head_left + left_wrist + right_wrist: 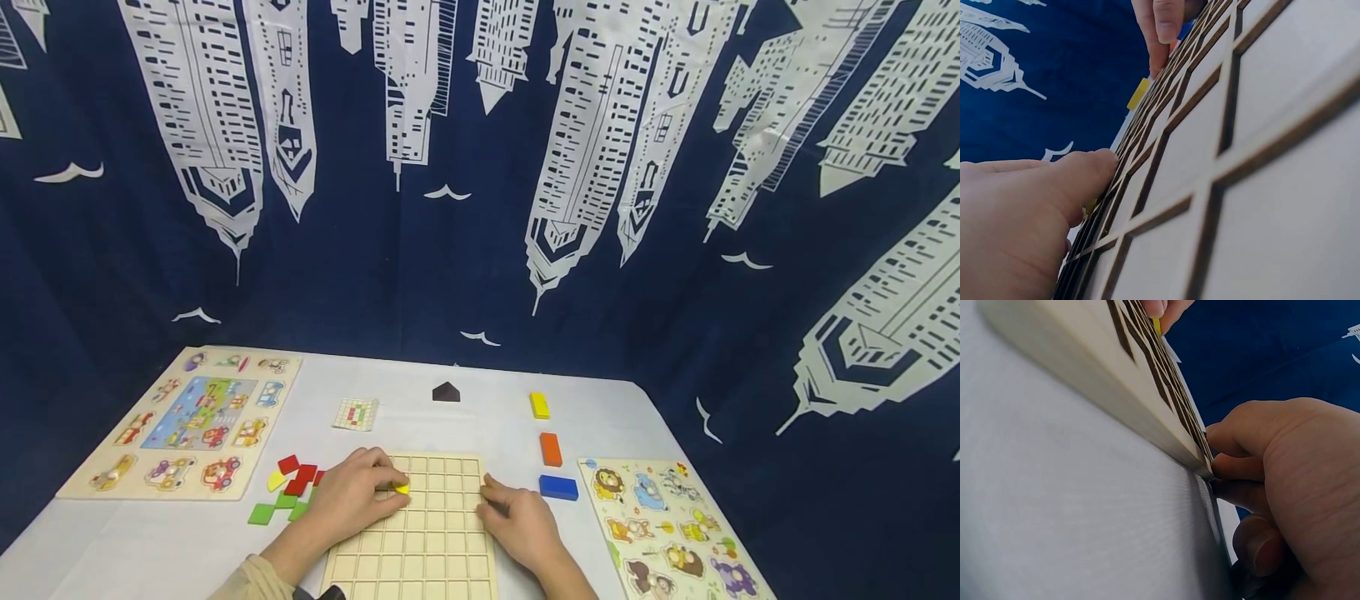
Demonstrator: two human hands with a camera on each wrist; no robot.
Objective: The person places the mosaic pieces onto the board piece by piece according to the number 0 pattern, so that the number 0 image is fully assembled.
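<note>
Head view: a small yellow piece [402, 488] is pinched at the fingertips of the left hand [352, 493] on the upper left cells of the pale wooden grid board [435, 533]. Its long axis cannot be told, since it is mostly hidden by fingers. The board's long axis runs away from the person. The board's right edge is gripped by the curled right hand [517, 521]. The board's near end is cut off.
</note>
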